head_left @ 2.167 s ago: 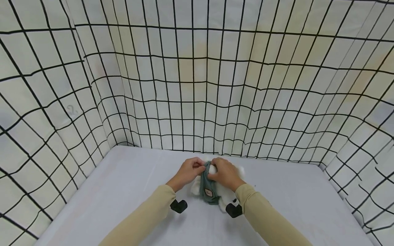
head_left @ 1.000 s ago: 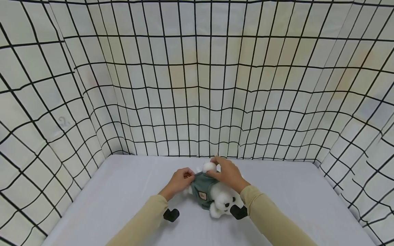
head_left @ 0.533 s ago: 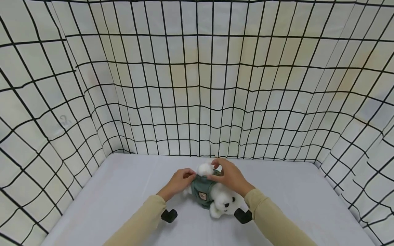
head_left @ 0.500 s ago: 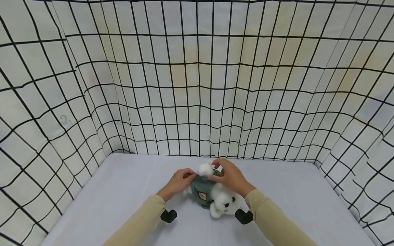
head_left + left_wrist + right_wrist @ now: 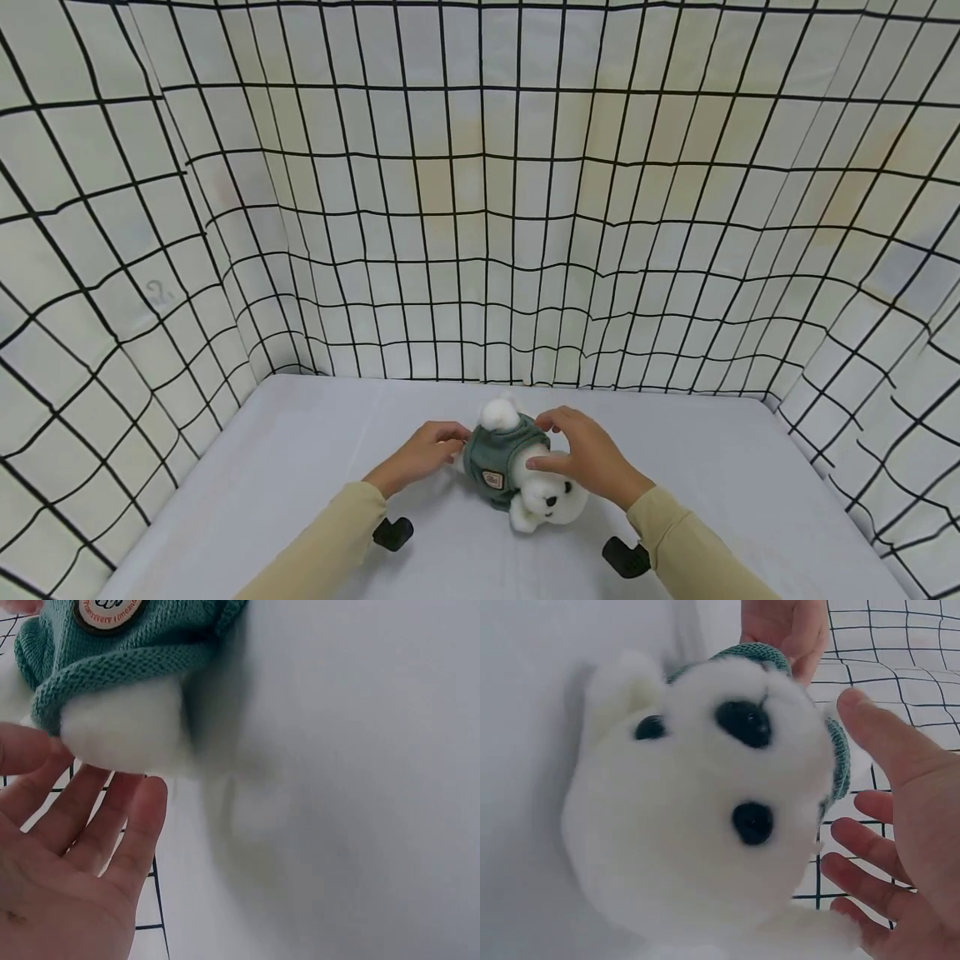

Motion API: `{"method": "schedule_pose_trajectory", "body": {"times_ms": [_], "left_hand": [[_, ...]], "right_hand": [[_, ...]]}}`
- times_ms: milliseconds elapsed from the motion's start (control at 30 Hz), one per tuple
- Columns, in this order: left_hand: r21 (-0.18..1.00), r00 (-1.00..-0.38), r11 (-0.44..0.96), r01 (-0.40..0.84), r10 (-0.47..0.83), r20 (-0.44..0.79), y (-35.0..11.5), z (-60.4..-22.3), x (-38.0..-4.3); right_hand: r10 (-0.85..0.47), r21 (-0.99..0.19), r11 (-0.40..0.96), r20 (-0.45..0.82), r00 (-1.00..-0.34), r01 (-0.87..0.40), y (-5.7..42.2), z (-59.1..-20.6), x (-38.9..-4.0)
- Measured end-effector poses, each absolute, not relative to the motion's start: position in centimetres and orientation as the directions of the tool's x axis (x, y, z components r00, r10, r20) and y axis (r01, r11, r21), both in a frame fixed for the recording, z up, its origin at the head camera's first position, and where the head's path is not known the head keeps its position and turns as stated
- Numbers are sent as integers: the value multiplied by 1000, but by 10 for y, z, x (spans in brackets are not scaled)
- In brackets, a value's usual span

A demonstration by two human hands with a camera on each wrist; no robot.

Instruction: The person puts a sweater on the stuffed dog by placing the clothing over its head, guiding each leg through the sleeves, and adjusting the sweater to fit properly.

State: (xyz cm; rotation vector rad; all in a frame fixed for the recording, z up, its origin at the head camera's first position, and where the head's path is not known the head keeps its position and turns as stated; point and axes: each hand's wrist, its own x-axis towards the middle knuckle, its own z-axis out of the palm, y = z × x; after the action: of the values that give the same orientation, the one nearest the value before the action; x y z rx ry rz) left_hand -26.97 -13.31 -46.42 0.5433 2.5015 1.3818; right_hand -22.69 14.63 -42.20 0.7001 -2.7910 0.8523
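Note:
A white plush toy dog or bear (image 5: 551, 500) in a green knitted vest (image 5: 491, 458) lies on the table, its face toward the front right. A round white limb (image 5: 499, 413) sticks up through the far side of the vest. My left hand (image 5: 422, 457) is at the toy's left end; in the left wrist view its loosely bent fingertips (image 5: 154, 791) are right at the white fur below the vest's rolled hem. On the other side, my right hand (image 5: 588, 454) spreads beside the toy, thumb apart from the fingers, as the right wrist view shows near the face (image 5: 735, 772).
A white table (image 5: 337, 417) lies under the toy. White walls with a black grid (image 5: 465, 250) enclose its back and both sides. A black wrist-worn piece hangs below each sleeve (image 5: 322, 533).
Both hands, earlier pinching at the vest, have loosened and drawn apart, the left to the left, the right rightward and nearer. The vest is now spread round the toy's body, which shows more openly.

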Motion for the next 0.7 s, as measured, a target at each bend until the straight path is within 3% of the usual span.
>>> {"method": "schedule_pose_trajectory", "body": {"times_ms": [167,333,533,700], "left_hand": [[820,-843,476,317,538,14,-140,-467,-270],[809,-802,457,368,597,28,-140,-472,-270],[780,-798,477,405,600,48,-139,-476,-270],[765,-809,496,410,585,55,-136,-478,-271]], "right_hand": [[-464,-405,730,297,-834,-550,156,-428,-218],[-510,-363,740,246,-824,-566,161,-439,-211],[-516,-310,775,193,-835,-551,160,-453,-208],[-505,-300,778,225,-833,-552,159,-458,-206]]}}
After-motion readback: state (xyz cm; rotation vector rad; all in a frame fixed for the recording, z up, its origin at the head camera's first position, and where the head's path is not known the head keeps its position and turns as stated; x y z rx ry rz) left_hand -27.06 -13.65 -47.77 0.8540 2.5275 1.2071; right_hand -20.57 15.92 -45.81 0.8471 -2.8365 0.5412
